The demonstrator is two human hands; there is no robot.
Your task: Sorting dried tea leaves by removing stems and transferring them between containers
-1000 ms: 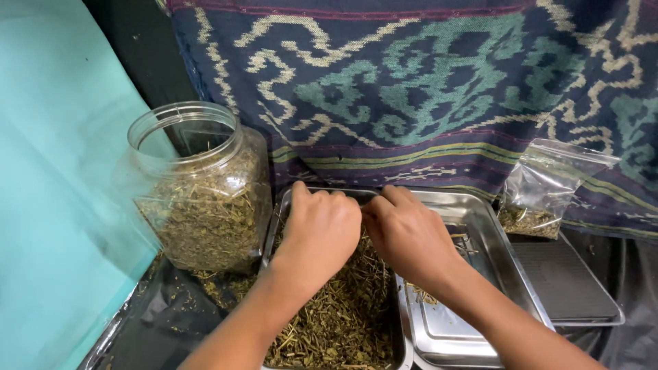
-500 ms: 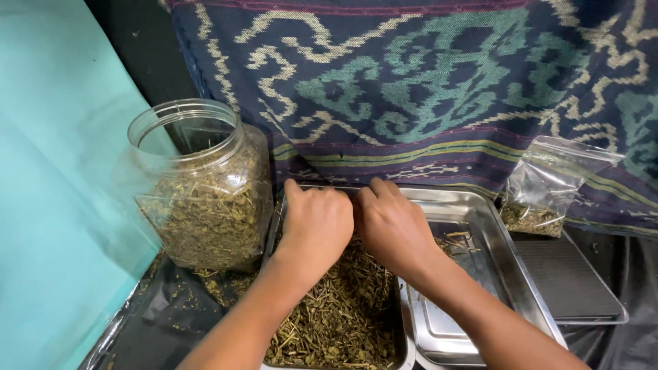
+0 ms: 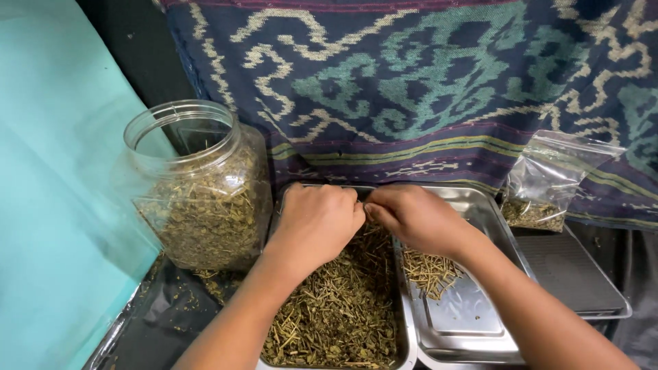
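Now your left hand (image 3: pixel 317 223) and right hand (image 3: pixel 413 218), fingers curled, pinch light, brittle dried green-brown herb stems (image 3: pixel 336 308); take them gently mid-stalk.

An open jar (image 3: pixel 199 192) of dried herbs stands left of a herb-filled tray (image 3: pixel 404 342). A second tray (image 3: pixel 493 219) sits just right, holding a small heap of stems (image 3: pixel 428 270). A plastic bag (image 3: pixel 548 185) leans far right, against hanging cloth (image 3: pixel 425 82) behind.
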